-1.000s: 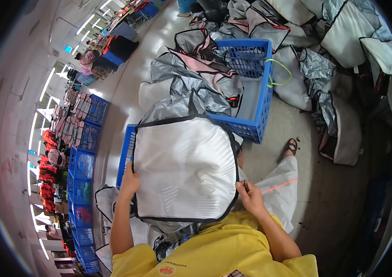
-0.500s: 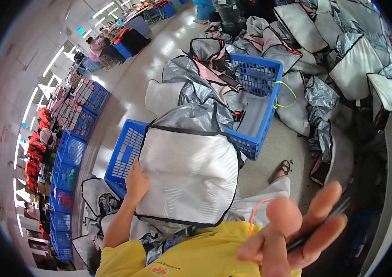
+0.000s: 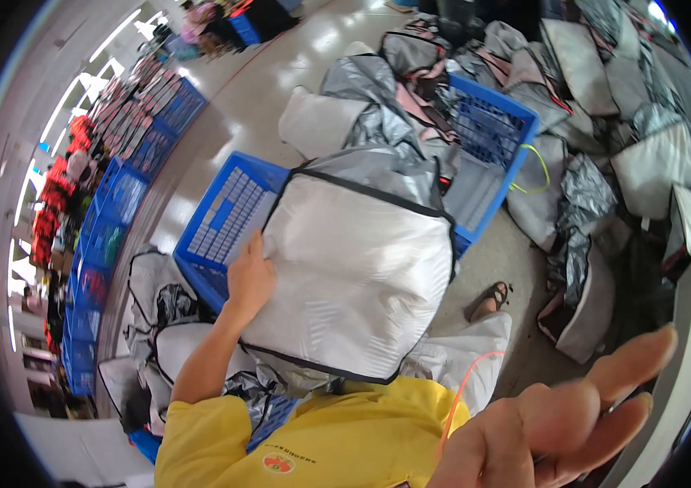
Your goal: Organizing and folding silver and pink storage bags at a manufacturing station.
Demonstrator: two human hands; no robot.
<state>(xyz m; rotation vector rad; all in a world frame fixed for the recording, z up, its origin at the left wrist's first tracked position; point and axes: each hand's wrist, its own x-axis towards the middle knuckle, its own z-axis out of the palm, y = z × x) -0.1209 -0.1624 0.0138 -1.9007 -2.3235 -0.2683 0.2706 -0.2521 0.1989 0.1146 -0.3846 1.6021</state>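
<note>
A white quilted-looking fabric panel (image 3: pixel 354 272) with black edging lies across my lap and over a blue crate. Silver lining material (image 3: pixel 378 167) joins it at its far edge. My left hand (image 3: pixel 249 276) grips the panel's left edge, fingers curled over it. Close to the camera at the lower right, my right hand (image 3: pixel 557 423) is large and blurred, away from the panel. Its fingers are bent together, and whatever they hold is hidden now. An orange cord (image 3: pixel 463 390) hangs beside this hand.
A blue crate (image 3: pixel 223 215) stands under the panel, its far right end tied with a yellow-green strap (image 3: pixel 536 175). Grey and silver sewn pieces (image 3: pixel 589 191) heap up on the right. More pieces (image 3: pixel 158 301) lie at left. Blue crates (image 3: pixel 102 244) line the far left.
The whole view has shifted, so the panel sits slightly further right. My right hand has moved right and lower. Thin metal tips seen between its fingers earlier no longer show.
</note>
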